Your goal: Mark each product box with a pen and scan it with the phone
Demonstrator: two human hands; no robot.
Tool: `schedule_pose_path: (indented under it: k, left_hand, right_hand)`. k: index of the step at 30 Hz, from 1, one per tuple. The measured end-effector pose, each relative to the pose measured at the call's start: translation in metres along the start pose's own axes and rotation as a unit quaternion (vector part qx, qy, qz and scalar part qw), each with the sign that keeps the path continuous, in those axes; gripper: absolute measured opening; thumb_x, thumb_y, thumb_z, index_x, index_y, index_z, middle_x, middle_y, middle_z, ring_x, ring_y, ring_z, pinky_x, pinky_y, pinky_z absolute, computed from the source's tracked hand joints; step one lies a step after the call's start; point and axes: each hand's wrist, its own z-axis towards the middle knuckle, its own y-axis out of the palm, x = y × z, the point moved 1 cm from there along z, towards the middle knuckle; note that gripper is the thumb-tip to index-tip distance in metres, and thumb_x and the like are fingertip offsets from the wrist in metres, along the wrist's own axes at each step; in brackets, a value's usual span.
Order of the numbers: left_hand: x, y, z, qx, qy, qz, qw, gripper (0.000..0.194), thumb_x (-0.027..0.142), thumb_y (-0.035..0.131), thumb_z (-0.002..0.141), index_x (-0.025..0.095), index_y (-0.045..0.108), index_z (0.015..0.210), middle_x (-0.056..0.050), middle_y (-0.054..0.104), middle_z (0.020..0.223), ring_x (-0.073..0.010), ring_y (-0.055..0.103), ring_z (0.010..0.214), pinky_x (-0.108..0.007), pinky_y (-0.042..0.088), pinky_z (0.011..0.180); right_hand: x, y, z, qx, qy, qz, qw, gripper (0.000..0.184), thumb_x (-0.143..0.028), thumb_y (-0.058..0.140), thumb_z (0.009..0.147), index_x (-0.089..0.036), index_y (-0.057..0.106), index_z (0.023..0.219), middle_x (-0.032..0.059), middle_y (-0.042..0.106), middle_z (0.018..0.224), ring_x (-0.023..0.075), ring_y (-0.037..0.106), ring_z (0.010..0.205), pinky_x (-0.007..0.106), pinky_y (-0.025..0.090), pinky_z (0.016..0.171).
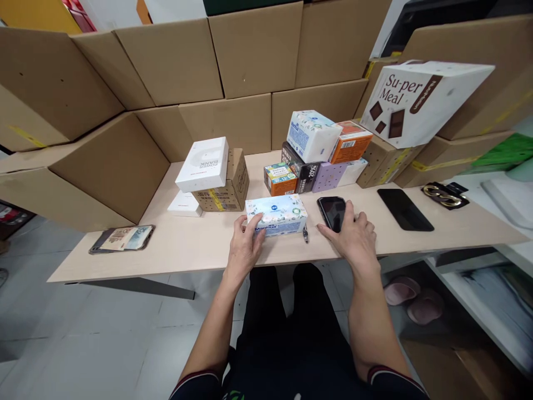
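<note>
My left hand point(245, 244) is at the left end of a white floral tissue pack point(281, 211); its thumb and index finger bend against the front and top. To the right, my right hand point(353, 236) reaches around the near and right edges of a black smartphone point(332, 212), which lies on the table with its dark screen up. A small dark metallic item point(306, 234) lies beside the pack's right end, too small to name for sure.
A power bank box point(203, 164) sits on a brown carton point(233, 194). Behind the phone are stacked small boxes, including an orange box point(352, 143). A second dark phone-like slab point(405, 209) lies right; banknotes point(127, 238) lie left. Cardboard walls point(225, 125) enclose the back.
</note>
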Motion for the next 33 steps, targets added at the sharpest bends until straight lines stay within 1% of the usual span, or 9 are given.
schedule_pose_path:
  k: [2,6,10,12,14,16,21,26,33]
  left_hand:
    - [0.0,0.0,0.0,-0.002,-0.002,-0.004,1.0,0.042,0.032,0.054,0.101,0.03,0.05,0.143,-0.012,0.046,0.135,-0.014,0.064,0.09,-0.035,0.06,0.083]
    - [0.001,-0.002,0.001,0.01,0.015,0.001,1.0,0.045,0.033,0.057,0.099,0.028,0.049,0.143,-0.013,0.046,0.137,-0.0149,0.064,0.092,-0.036,0.06,0.084]
    - [0.009,-0.006,-0.006,0.155,0.096,0.001,0.983,0.043,0.024,0.062,0.095,0.022,0.054,0.137,-0.015,0.054,0.127,-0.023,0.061,0.11,-0.04,0.06,0.089]
    - [0.02,-0.003,-0.012,0.19,0.132,-0.031,0.972,0.038,0.017,0.057,0.095,0.021,0.056,0.133,-0.012,0.061,0.113,-0.0216,0.064,0.105,-0.035,0.061,0.084]
    - [0.037,0.004,-0.017,0.175,0.154,-0.056,0.971,0.036,0.014,0.055,0.096,0.021,0.058,0.131,-0.009,0.066,0.104,-0.0181,0.067,0.095,-0.03,0.061,0.079]
    - [0.057,0.012,-0.018,0.161,0.17,-0.076,0.969,0.038,0.014,0.056,0.095,0.021,0.058,0.133,-0.009,0.068,0.104,-0.0175,0.069,0.094,-0.03,0.062,0.081]
    - [0.092,0.027,-0.001,0.106,0.16,-0.15,0.97,0.054,0.022,0.051,0.101,0.019,0.039,0.153,-0.017,0.066,0.129,-0.0235,0.066,0.116,-0.038,0.061,0.092]
    - [0.097,0.032,0.012,0.084,0.135,-0.137,0.978,0.058,0.032,0.045,0.105,0.02,0.028,0.158,-0.018,0.059,0.143,-0.0269,0.058,0.133,-0.045,0.057,0.103]
    - [0.095,0.028,0.011,0.109,0.142,-0.099,0.979,0.056,0.029,0.047,0.104,0.02,0.031,0.157,-0.017,0.062,0.139,-0.026,0.06,0.131,-0.044,0.057,0.104]
  right_hand:
    - [0.0,0.0,0.002,-0.022,-0.007,-0.001,1.0,0.095,-0.064,0.054,0.088,-0.014,0.018,0.16,0.0318,0.048,0.139,0.0468,0.052,0.121,0.056,0.04,0.096]
    - [0.002,0.005,0.005,0.02,-0.026,0.042,0.999,0.087,-0.054,0.056,0.087,-0.009,0.03,0.157,0.0308,0.06,0.122,0.0467,0.055,0.113,0.06,0.043,0.09]
    - [0.009,0.006,0.002,0.067,-0.034,0.112,0.991,0.088,-0.05,0.06,0.083,-0.005,0.037,0.154,0.0302,0.063,0.12,0.0452,0.056,0.11,0.061,0.044,0.09]
    - [0.011,-0.001,-0.004,0.068,-0.045,0.156,0.984,0.09,-0.051,0.062,0.081,-0.006,0.036,0.155,0.0279,0.064,0.122,0.0433,0.057,0.113,0.059,0.045,0.093]
    - [0.009,-0.012,-0.012,0.057,-0.054,0.196,0.977,0.093,-0.054,0.064,0.081,-0.011,0.034,0.157,0.0245,0.064,0.129,0.0418,0.056,0.119,0.056,0.046,0.096]
    - [0.005,-0.026,-0.022,0.054,-0.065,0.232,0.969,0.094,-0.057,0.066,0.08,-0.017,0.034,0.158,0.0208,0.062,0.135,0.0398,0.055,0.125,0.055,0.047,0.099]
    - [-0.015,-0.051,-0.044,0.051,-0.098,0.291,0.951,0.094,-0.055,0.07,0.076,-0.02,0.037,0.157,0.0179,0.061,0.14,0.0362,0.057,0.126,0.056,0.045,0.106]
    - [-0.024,-0.055,-0.049,0.025,-0.129,0.323,0.937,0.092,-0.055,0.071,0.075,-0.022,0.041,0.155,0.0173,0.065,0.135,0.035,0.062,0.121,0.055,0.048,0.102]
    - [-0.027,-0.052,-0.048,0.015,-0.148,0.329,0.932,0.09,-0.054,0.07,0.075,-0.021,0.043,0.154,0.0161,0.067,0.134,0.0343,0.063,0.12,0.054,0.049,0.102]
